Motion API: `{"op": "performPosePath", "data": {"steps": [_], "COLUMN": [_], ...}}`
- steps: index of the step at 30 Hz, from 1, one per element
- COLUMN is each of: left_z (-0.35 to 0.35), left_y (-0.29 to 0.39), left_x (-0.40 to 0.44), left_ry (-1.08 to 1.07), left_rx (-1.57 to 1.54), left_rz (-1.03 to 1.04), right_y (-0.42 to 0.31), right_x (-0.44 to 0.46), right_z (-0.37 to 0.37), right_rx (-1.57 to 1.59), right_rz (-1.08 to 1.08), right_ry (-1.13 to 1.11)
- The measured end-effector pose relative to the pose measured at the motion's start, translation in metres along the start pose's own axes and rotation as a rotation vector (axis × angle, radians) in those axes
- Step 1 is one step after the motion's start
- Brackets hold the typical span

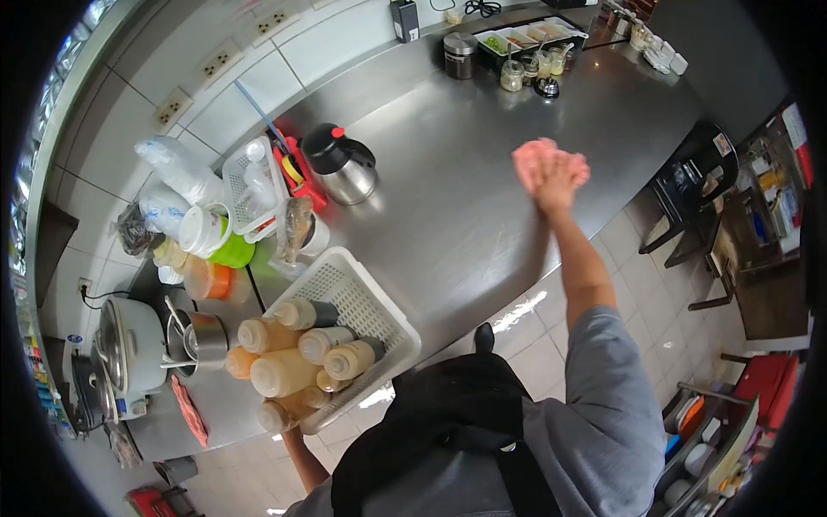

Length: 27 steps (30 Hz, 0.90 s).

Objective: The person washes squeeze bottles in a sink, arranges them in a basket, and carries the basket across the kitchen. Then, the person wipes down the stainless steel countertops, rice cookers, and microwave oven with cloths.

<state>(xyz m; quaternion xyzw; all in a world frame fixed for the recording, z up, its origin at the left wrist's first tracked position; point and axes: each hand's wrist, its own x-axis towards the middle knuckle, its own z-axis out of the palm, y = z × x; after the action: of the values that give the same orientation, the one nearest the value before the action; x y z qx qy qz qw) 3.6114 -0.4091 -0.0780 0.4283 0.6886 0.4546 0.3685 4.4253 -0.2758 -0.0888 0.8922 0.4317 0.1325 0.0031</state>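
Note:
My right hand (558, 183) presses a pink cloth (536, 160) onto the stainless steel counter (431, 181), near its front edge; the fingers lie over the cloth. My left hand (291, 431) is at the near corner of a white perforated basket (396, 338), beside the bottles, its fingers mostly hidden. Squeeze bottles with pale and orange contents (282, 372) fill the left part of the basket. A steel thermos jug (349, 177) with a black top stands on the counter beyond the basket.
Glass jars (512, 76) and a black tray of toppings (530, 36) stand at the back. At left are a rice cooker (138, 345), a steel pot (207, 340), another pink cloth (188, 412) and a white bin (257, 185). A black chair (693, 177) stands at right.

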Motion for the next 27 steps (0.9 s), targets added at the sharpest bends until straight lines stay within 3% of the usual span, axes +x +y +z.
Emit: {"op": "performPosePath", "data": {"steps": [2, 3, 5, 6, 8, 9, 11, 12, 15, 17, 18, 19, 20, 21, 22, 23, 24, 26, 27], "left_z": [0.011, 0.016, 0.026, 0.032, 0.044, 0.048, 0.052, 0.056, 0.064, 0.072, 0.076, 0.080, 0.082, 0.086, 0.093, 0.099, 0.106, 0.133, 0.145], "left_y": [0.007, 0.010, 0.016, 0.017, 0.019, 0.020, 0.024, 0.024, 0.026, 0.027, 0.027, 0.027, 0.026, 0.022, 0.020, 0.019, 0.020, 0.034, 0.048], "left_x": [-0.021, -0.029, -0.039, -0.042, -0.044, -0.044, -0.041, -0.040, -0.036, -0.038, -0.040, -0.042, -0.047, -0.052, -0.054, -0.057, -0.063, -0.082, -0.094], "left_ry": [0.019, 0.024, 0.028, 0.025, 0.017, 0.014, -0.004, -0.009, -0.023, -0.022, -0.020, -0.019, -0.024, -0.003, 0.037, 0.078, 0.102, 0.158, 0.149], "left_rx": [0.004, 0.008, 0.010, 0.008, -0.001, -0.006, -0.008, -0.011, -0.030, -0.028, -0.019, -0.010, 0.015, 0.012, 0.104, 0.197, 0.193, 0.136, 0.152], "left_rz": [-0.023, -0.026, -0.031, -0.033, -0.034, -0.027, -0.013, -0.005, 0.020, 0.028, 0.029, 0.030, 0.033, 0.027, 0.032, 0.037, 0.034, 0.050, 0.081], "right_y": [0.076, 0.079, 0.088, 0.072, 0.023, -0.005, -0.058, -0.077, -0.077, -0.064, -0.046, -0.027, -0.011, 0.016, 0.032, 0.059, 0.080, 0.097, 0.098], "right_x": [0.018, 0.016, -0.008, -0.029, -0.087, -0.125, -0.185, -0.227, -0.234, -0.194, -0.176, -0.154, -0.132, -0.104, -0.088, -0.056, -0.027, 0.011, 0.021], "right_z": [0.027, 0.020, -0.009, -0.001, -0.017, -0.024, -0.110, -0.076, -0.101, -0.110, -0.150, -0.122, -0.109, -0.117, -0.102, -0.092, -0.079, -0.101, -0.090], "right_rx": [-0.219, -0.210, -0.036, 0.323, 0.868, 0.716, 0.801, 0.573, 0.767, 1.104, 1.297, 1.532, 1.860, 1.581, 1.579, 1.580, 1.456, 0.949, 0.952], "right_rz": [-0.164, -0.172, -0.059, -0.031, -0.178, -0.405, -0.617, -0.658, -0.865, -0.996, -0.517, -0.309, -0.362, -0.232, 0.083, -0.076, 0.129, 0.063, 0.035], "right_ry": [-0.151, -0.156, -0.036, 0.131, 0.147, 0.221, -0.183, -0.309, -0.215, -0.231, -0.727, -1.040, -0.984, -0.955, -0.780, -0.752, -0.791, -0.537, -0.539]}}
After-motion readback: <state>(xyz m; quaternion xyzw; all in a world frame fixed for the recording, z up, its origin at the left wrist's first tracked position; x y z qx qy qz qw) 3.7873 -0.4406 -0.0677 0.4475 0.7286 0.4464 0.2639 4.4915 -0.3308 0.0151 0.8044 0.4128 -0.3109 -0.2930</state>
